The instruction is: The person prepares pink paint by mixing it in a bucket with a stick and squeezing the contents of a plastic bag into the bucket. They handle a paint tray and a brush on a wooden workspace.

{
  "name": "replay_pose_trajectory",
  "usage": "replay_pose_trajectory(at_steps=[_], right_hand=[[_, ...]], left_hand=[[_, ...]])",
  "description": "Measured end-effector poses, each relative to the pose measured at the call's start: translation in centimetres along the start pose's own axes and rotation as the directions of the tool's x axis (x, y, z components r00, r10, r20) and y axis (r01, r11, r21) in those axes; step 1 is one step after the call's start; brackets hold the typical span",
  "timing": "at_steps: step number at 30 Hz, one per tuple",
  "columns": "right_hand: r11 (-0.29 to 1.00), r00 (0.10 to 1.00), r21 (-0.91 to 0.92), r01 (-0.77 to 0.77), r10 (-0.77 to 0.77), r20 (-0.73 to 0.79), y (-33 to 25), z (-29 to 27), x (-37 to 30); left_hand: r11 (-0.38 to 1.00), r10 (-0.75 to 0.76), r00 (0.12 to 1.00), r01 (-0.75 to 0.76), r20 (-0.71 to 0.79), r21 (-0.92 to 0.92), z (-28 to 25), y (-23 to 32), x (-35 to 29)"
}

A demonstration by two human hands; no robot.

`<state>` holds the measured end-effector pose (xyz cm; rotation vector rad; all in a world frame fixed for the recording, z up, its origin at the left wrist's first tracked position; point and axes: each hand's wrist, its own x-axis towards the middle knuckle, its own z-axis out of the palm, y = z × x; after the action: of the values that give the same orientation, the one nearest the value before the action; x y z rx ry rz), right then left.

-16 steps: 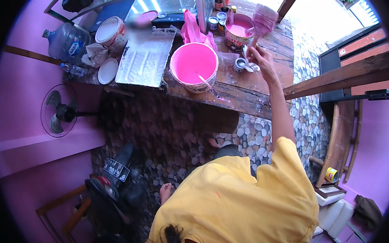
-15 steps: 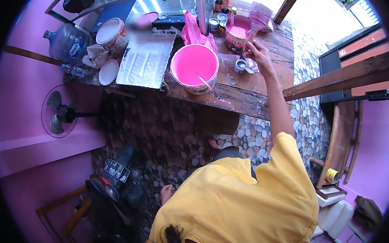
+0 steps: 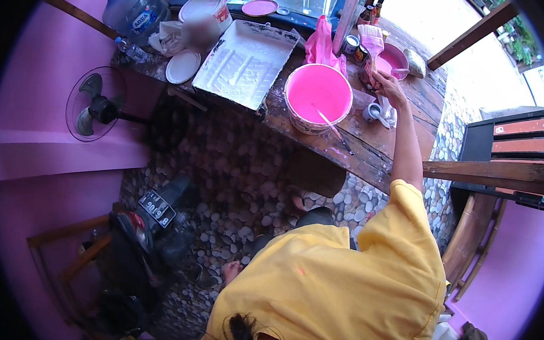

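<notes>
My right hand (image 3: 386, 83) is closed round the handle of a wide paintbrush (image 3: 370, 41), its pink-coated head pointing away from me. The brush is beside a smaller pot of pink paint (image 3: 393, 56), partly hidden by the brush and hand. Nearer stands a large bucket (image 3: 288, 112) with pink paint inside and a paint-smeared stick (image 3: 334, 127) leaning over its rim. A small open tin (image 3: 371, 112) sits just below my right hand, next to crumpled clear plastic (image 3: 387, 114). What seems to be my left hand (image 3: 231, 270) hangs low beside the yellow shirt, its fingers too dim to read.
On the wooden table (image 3: 371, 160) lie a white-smeared paint tray (image 3: 247, 64), a round lid (image 3: 183, 67), a lidded bucket (image 3: 205, 7) and a pink bag (image 3: 323, 46). A large water jug (image 3: 133, 10) stands left. A fan (image 3: 97, 104) and motorbike (image 3: 149, 225) are below; a wooden post (image 3: 490, 171) stands right.
The view has swung, shifting the table rightward and tilting it. My right hand and the paintbrush have moved from the pot's right side to its left.
</notes>
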<state>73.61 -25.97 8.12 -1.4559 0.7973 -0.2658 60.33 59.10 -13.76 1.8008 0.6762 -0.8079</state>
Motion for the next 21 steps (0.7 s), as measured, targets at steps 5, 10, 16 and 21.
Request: replay_pose_trajectory(at_steps=[5, 10, 16, 21], right_hand=[[0.993, 0.996, 0.086, -0.081, 0.085, -0.04, 1.8, -2.1, 1.6], [0.997, 0.963, -0.016, -0.078, 0.071, -0.261, 1.7, -0.4, 0.2], [0.973, 0.925, -0.223, -0.054, -0.035, -0.378, 2.0, -0.7, -0.3], [0.784, 0.861, -0.619, -0.049, -0.28, -0.424, -1.8, -0.7, -2.1]], left_hand=[[0.999, -0.045, 0.996, 0.045, 0.072, 0.006, 0.9, -0.8, -0.9], [0.999, -0.038, 0.993, 0.037, 0.114, 0.004, 1.8, 1.1, -1.1], [1.0, 0.004, 0.985, -0.001, 0.174, -0.015, 2.1, 7.0, -1.1], [0.984, 0.076, 0.997, -0.08, 0.031, 0.161, 3.5, 9.4, -1.9]])
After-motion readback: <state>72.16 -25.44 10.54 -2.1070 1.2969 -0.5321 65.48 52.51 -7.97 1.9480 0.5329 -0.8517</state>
